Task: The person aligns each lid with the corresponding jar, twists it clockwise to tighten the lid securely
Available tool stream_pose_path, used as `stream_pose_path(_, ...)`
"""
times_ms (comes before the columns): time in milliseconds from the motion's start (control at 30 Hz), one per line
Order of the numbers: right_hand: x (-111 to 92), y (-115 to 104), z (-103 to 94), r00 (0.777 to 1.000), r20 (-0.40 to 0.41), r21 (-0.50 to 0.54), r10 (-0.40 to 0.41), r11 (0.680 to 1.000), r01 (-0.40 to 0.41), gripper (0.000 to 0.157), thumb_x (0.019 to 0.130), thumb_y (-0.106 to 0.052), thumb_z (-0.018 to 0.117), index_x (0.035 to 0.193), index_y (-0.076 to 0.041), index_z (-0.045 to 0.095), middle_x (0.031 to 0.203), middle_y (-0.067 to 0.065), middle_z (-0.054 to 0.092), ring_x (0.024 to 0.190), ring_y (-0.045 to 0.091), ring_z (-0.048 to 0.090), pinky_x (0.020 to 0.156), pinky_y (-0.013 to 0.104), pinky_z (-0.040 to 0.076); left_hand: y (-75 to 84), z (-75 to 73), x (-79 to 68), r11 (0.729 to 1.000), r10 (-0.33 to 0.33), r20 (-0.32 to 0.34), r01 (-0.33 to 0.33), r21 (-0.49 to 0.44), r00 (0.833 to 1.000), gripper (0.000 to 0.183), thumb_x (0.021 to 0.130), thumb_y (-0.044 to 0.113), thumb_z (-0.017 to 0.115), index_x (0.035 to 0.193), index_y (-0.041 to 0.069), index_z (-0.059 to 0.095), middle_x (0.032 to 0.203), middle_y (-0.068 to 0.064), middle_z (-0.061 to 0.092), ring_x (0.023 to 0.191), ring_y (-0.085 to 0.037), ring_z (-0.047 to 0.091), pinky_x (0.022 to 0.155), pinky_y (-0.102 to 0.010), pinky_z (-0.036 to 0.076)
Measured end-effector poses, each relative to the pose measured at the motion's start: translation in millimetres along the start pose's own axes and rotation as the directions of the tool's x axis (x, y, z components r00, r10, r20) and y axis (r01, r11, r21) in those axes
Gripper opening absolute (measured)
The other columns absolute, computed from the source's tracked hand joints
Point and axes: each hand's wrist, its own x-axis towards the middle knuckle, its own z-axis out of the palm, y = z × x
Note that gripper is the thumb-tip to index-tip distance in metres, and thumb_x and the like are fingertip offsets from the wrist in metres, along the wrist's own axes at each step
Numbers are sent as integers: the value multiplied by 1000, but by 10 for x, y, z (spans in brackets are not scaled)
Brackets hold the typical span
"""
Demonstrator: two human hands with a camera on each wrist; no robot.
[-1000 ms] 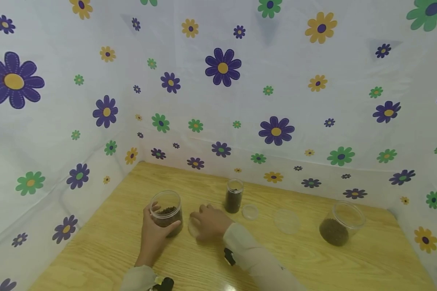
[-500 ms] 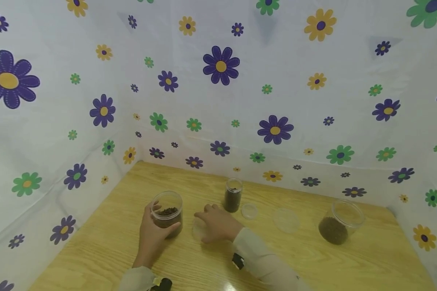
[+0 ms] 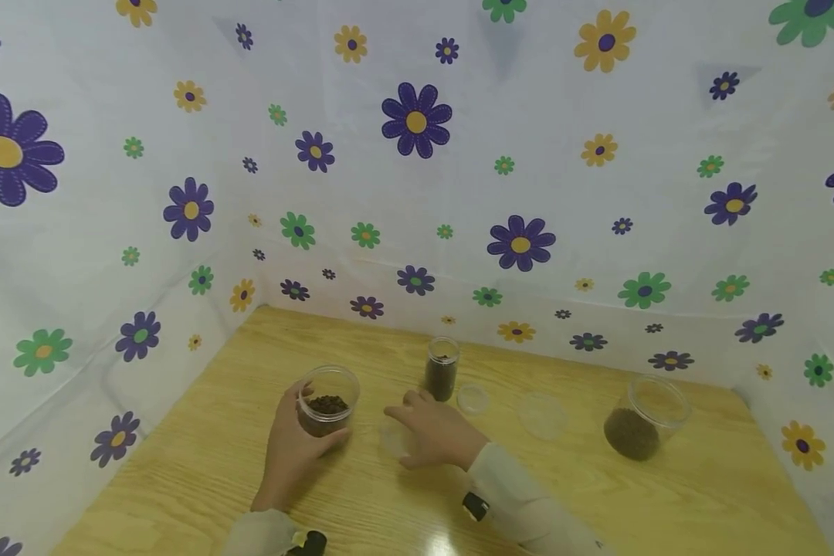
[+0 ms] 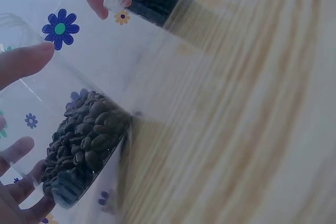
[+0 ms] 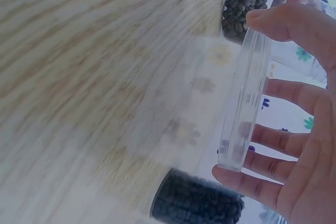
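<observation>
Well, the table [image 3: 181, 479] runs back to the flowered cloth [image 3: 361, 170], with room along the wood between the right sleeve [image 3: 521, 498] and the wide jar [image 3: 632, 434]. The left hand [image 3: 293, 444] curls round the bean jar [image 3: 328, 407], left of centre; the right hand [image 3: 439, 434] grips a clear lid [image 5: 242, 103] just beside it. Both hands sit slightly farther right than half a second ago.

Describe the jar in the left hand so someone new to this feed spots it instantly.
Start at the wooden table; toward its left side, the left hand grips a clear, lidless jar partly filled with dark beans. It is wider than the slim jar farther back and, unlike that or the far-right jar, has a hand curled round it.
</observation>
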Motion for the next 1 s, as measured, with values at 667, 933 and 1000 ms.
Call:
stream_pose_path(667, -401, 243, 18, 996, -38, 89, 76, 993, -72, 72, 71, -38, 73, 135, -19, 48, 128, 11, 51, 115, 29, 52, 82, 40, 54, 166, 122, 11, 964, 206, -20, -199, 176, 978, 97, 52, 31, 92, 134, 11, 44, 128, -14, 54, 118, -35, 52, 97, -56, 42)
stream_pose_path(933, -566, 315, -22, 992, -63, 129, 108, 987, -99, 71, 72, -38, 73, 136, -19, 47, 128, 12, 51, 112, 27, 52, 78, 40, 54, 261, 195, -41, 962, 216, 8, -214, 171, 976, 97, 51, 35, 92, 133, 13, 46, 125, -11, 57, 114, -33, 55, 93, -55, 46)
stream_pose_path(1000, -596, 325, -25, 991, -79, 126, 105, 987, -95, 71, 72, -38, 72, 136, -18, 47, 126, 11, 51, 110, 26, 52, 75, 39, 54, 290, 228, -53, 955, 228, 27, -229, 187, 973, 97, 50, 37, 92, 133, 15, 46, 123, -10, 58, 112, -32, 56, 91, -53, 48)
